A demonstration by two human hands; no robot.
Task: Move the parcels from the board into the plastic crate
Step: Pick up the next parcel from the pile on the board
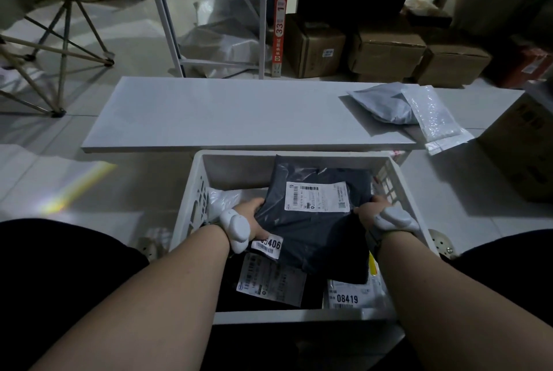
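The left hand (251, 218) and the right hand (371, 212) each pinch a side edge of a dark grey poly-mailer parcel (317, 221), label up, holding it inside the white plastic crate (191, 209) on top of other labelled parcels there. Beyond the crate lies the long white board (227, 113) on the floor. At its right end rest a grey mailer bag (380, 104) and a bubble-wrap pouch (434, 115) leaning over it, the pouch overhanging the board's near edge.

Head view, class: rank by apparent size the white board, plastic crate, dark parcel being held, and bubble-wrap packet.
1. White board and plastic crate: similar; the crate is nearer, so unsure.
2. Dark parcel.
3. Bubble-wrap packet.
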